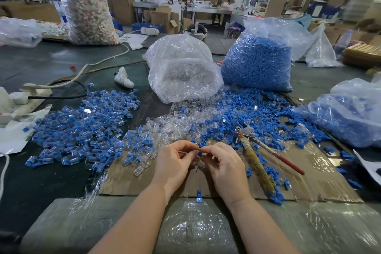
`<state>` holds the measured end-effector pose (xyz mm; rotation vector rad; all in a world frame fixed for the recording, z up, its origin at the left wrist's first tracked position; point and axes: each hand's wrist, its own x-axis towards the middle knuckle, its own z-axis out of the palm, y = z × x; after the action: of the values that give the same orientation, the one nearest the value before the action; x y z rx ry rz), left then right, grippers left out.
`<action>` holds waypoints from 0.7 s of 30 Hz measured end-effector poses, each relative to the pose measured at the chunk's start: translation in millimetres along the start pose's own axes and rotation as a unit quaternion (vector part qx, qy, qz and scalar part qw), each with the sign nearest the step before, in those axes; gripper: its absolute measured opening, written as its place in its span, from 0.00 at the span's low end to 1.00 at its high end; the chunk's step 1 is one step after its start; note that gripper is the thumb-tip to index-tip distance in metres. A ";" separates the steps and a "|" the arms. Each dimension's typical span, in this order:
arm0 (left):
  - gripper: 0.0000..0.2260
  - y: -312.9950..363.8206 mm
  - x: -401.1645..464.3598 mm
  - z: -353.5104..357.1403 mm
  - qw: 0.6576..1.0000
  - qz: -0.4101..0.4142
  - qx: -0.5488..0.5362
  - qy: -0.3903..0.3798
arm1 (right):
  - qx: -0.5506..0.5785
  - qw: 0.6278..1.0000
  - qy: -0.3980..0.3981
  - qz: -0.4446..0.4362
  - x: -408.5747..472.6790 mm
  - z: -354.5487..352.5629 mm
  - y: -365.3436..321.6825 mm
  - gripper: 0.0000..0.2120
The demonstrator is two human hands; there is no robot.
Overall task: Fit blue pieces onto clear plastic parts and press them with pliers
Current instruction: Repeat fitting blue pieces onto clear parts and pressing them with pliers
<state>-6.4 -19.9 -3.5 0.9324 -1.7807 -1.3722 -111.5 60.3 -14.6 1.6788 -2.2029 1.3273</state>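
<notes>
1. Both hands are meeting over the cardboard sheet (321, 179), the landmark for all places below. Left hand (175, 163) is curling its fingers around a clear plastic part (201, 164), which is mostly hidden between the palms. Right hand (221, 164) is pinching a small blue piece (199, 154) at its fingertips, just touching the left hand's fingertips.
2. Bag of blue pieces (257, 64) is standing upright well beyond the cardboard sheet's far edge, its mouth hanging open.
3. Bag of clear parts (183, 76) is lying on its side beyond the sheet's far edge, just left of the blue bag, spilling clear parts toward the sheet.
4. A second, flatter bag of blue pieces (350, 117) is sitting off the sheet's far right corner.
5. Pile of assembled blue-and-clear units (82, 128) is spreading over the dark table left of the sheet.
6. Loose blue pieces (257, 109) and clear parts (171, 123) are lying mixed along the sheet's far edge.
7. Pliers (255, 150) are lying on the sheet, right of the right hand and not touched by it: one handle is wrapped in yellowish tape, the other is red, the metal head is pointing away.
8. One single blue piece (199, 196) is lying at the sheet's near edge, between the two forearms.
</notes>
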 end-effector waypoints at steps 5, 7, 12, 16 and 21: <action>0.05 2.0 -1.3 -0.8 1.000 0.004 -0.003 -0.002 | -0.002 1.000 0.005 -0.009 -0.2 -0.1 0.3 0.07; 0.05 2.7 -1.8 -1.2 1.000 0.006 0.001 -0.003 | -0.006 1.000 0.006 -0.011 -0.1 0.1 0.7 0.07; 0.05 3.9 -2.2 -1.3 1.000 0.003 -0.003 -0.005 | -0.019 1.000 0.008 -0.014 -0.5 0.0 1.5 0.07; 0.05 4.2 -2.3 -1.1 1.000 -0.004 -0.012 -0.002 | -0.021 1.000 0.008 -0.015 -0.1 0.0 1.4 0.07; 0.05 4.4 -2.9 -1.0 1.000 -0.007 -0.012 -0.004 | -0.020 1.000 0.011 -0.018 -0.8 -0.5 1.8 0.06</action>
<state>-4.6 -17.1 0.7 0.9296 -1.7632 -1.4039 -112.9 61.3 -15.7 1.6730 -2.1614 1.2779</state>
